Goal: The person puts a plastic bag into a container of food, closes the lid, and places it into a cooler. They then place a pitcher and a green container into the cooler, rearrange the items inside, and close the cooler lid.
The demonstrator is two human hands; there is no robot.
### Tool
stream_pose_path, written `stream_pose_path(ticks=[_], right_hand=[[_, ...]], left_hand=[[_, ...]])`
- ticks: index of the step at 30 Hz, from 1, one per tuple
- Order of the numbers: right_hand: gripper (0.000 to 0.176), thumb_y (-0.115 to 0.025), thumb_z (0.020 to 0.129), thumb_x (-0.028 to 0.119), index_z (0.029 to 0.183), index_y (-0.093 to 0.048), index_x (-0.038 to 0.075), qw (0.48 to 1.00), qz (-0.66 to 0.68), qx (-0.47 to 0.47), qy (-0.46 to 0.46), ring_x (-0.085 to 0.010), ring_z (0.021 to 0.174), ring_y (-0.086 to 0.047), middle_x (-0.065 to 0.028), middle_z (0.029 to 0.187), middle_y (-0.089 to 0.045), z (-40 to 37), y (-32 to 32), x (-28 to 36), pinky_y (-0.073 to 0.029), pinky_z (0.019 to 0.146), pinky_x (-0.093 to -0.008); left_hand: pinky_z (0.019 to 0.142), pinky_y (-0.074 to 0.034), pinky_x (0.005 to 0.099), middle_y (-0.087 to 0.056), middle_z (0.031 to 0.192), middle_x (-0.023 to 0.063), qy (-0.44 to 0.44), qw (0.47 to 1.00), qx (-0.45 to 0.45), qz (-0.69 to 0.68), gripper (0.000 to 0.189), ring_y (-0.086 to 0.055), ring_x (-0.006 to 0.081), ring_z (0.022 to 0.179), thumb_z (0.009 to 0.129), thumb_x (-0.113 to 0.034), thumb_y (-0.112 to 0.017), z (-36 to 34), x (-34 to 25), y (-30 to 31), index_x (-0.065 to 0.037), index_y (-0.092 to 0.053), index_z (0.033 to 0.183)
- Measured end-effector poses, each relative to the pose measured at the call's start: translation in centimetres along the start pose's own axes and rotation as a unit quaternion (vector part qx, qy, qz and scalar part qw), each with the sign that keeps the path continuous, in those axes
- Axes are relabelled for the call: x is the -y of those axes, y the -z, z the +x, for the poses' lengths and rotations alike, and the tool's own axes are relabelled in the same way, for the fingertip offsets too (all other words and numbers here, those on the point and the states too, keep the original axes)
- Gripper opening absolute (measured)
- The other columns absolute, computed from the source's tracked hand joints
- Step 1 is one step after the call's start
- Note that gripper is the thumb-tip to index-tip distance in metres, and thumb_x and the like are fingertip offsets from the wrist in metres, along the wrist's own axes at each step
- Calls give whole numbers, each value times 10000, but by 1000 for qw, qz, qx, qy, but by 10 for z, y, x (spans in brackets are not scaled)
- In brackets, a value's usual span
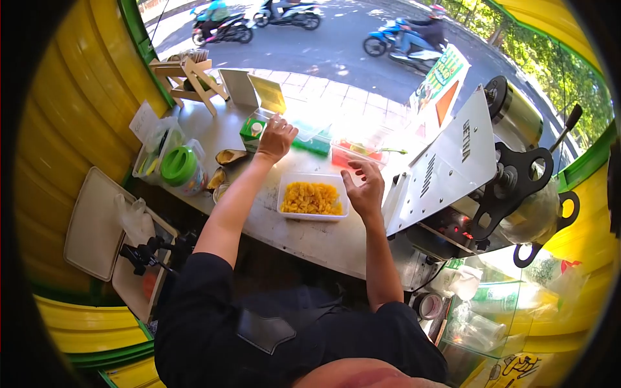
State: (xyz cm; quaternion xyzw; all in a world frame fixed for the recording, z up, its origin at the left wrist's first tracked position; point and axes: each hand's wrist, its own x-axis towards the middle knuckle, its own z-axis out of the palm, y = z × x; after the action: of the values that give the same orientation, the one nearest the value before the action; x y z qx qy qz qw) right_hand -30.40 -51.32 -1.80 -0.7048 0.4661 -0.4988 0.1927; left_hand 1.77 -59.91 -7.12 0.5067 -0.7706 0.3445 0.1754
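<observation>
My left hand [278, 138] is closed at the edge of a clear plastic lid or container [313, 132], beside a green and white carton [253, 131]. What its fingers grip is too small to tell. My right hand [364, 187] is raised with its fingers apart, holding nothing, just right of a white tub [314, 216] filled with chopped yellow fruit [310, 198]. Beyond the right hand stands a clear container with red contents [356, 155]. Dark-skinned fruit pieces [231, 156] lie left of my left forearm.
A sealing machine [446, 168] with black handles stands at the right. At the left are a green-lidded jug [179, 166] and a wooden rack [194, 84]. A sign [443, 77] stands at the counter's far edge. People on motorbikes [407, 42] are on the road.
</observation>
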Motion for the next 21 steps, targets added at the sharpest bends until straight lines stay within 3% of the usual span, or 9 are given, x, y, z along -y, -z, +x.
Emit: stream_pose_path(ticks=[4,10,11,12,14,15,17,20,21], right_hand=[[236,-836,870,143,1086,-764,82,1000,-11,2,-3,-241,884,-698,-95,1040,-748,-2,9,1,-572,792,-377],[364,-768,1005,274,1272,-750,26,1000,11,-27,-6,-198,947,-724,-136,1107,-770,7,-1,-18,-573,821,-324],[414,-754,1012,351,1284,-751,39,998,49,-16,-46,-252,989,-732,-157,1152,-772,8,-3,-15,-568,867,-373],[426,-726,1034,375,1305,-747,47,996,60,0,-65,-245,992,-730,-158,1162,-769,8,-1,-5,-568,871,-377],[410,-724,1041,365,1307,-749,55,995,77,-2,-71,-221,956,-724,-148,1123,-761,2,-3,8,-570,845,-364],[410,-724,1041,365,1307,-749,55,994,74,4,-76,-221,956,-724,-148,1123,-761,-4,-5,5,-570,845,-364],[338,-748,1029,274,1291,-759,61,993,91,-10,-70,-166,864,-711,-124,1052,-750,-17,-11,-3,-568,764,-316],[285,-765,1005,165,1270,-769,60,990,72,-63,-105,-119,750,-683,-97,1003,-737,-43,-11,-18,-550,675,-267],[260,-761,989,97,1247,-778,65,990,58,-68,-110,-100,679,-661,-79,985,-742,-50,-7,-21,-540,635,-250]], left_hand=[[1173,-397,497,-693,893,9,58,991,-115,-22,51,-680,207,996,928,-201,-719,21,9,38,-169,-682,944],[1173,-380,445,-774,892,-20,308,909,-226,-164,108,-718,203,921,918,-255,-784,46,-16,146,-157,-784,965],[1171,-383,459,-798,916,-22,341,893,-220,-193,147,-722,211,945,906,-281,-804,40,-22,156,-147,-817,966],[1068,-482,431,-801,904,10,366,882,-228,-191,175,-738,218,913,893,-273,-831,33,-30,164,-112,-823,959],[904,-556,362,-804,906,48,474,752,-203,-410,201,-746,191,854,892,-243,-852,13,-48,161,-67,-822,984],[904,-556,362,-804,906,48,480,750,-198,-410,201,-746,191,854,892,-243,-852,4,-55,157,-67,-822,984],[778,-562,299,-804,904,77,530,647,-190,-514,213,-738,155,828,902,-215,-854,-12,-75,151,-29,-819,1000],[772,-557,292,-803,899,60,576,564,-125,-578,212,-730,130,828,910,-226,-847,-32,-99,149,-37,-822,1003],[866,-547,346,-798,881,42,594,599,-51,-534,218,-728,166,857,887,-277,-858,-41,-104,153,-93,-834,999]])
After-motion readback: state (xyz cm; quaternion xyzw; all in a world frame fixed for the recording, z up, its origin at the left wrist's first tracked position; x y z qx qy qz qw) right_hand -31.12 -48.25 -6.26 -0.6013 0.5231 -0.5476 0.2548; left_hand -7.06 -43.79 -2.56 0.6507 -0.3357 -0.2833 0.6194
